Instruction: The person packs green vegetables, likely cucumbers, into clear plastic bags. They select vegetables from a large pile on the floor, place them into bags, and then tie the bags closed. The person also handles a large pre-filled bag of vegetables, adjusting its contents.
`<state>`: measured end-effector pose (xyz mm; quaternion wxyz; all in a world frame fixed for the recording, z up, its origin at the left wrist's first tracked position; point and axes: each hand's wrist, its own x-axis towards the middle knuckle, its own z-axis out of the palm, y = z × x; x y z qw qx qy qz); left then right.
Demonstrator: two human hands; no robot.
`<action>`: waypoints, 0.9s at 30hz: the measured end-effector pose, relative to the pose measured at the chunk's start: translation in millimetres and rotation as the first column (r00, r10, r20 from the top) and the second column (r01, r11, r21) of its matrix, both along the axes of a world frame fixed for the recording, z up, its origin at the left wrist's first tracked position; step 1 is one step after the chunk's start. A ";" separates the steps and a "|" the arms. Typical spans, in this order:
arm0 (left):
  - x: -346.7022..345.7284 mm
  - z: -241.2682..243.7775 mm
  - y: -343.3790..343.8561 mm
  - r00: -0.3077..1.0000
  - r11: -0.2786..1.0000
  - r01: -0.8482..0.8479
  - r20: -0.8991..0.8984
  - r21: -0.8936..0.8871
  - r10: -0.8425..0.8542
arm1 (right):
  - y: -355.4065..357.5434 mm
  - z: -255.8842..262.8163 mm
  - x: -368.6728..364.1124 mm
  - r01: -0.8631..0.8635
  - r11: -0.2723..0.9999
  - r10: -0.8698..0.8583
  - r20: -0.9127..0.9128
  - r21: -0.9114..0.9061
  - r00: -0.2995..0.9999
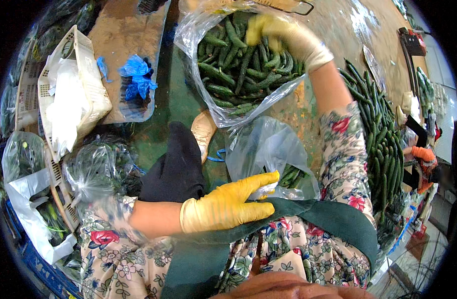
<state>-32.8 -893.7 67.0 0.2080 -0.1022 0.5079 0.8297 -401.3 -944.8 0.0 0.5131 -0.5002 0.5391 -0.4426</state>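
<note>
My left hand (234, 202), in a yellow rubber glove, lies over a clear plastic bag (266, 138) in front of my lap; its fingers are spread around a bunched part of the bag. Some cucumbers (291, 176) show inside that bag. My right hand (275, 31), gloved alike and blurred, reaches over the far side of a large plastic-lined container of cucumbers (243, 71). Its fingers point down at the cucumbers; whether they grip one cannot be told. The clear liner (223, 117) is folded out around the rim.
A white plastic crate (95, 89) with white bags stands at left, near blue plastic scraps (138, 78). Filled clear bags (94, 168) lie below it. A long cucumber heap (381, 149) is beyond my right arm. A person in orange (424, 160) is at far right.
</note>
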 end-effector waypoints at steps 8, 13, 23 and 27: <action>2.0 -4.2 2.9 0.999 0.999 -0.040 -0.033 -0.017 0.039 | -4.5 -3.4 -16.8 0.290 0.909 -0.410 -0.517 -0.299 0.751; -2.4 0.2 -3.0 0.999 0.999 0.015 -0.049 -0.043 -0.018 | 86.0 -125.9 42.3 0.055 0.948 0.316 -0.947 0.313 -0.052; 2.4 -5.3 -0.2 0.996 0.998 -0.009 -0.088 -0.061 0.004 | 126.3 -58.3 36.7 0.410 0.709 -0.554 0.094 0.574 0.827; 1.1 2.7 -2.1 1.000 1.000 -0.002 -0.018 -0.021 0.001 | 103.8 -47.6 26.0 0.476 0.602 -0.647 0.042 0.642 0.762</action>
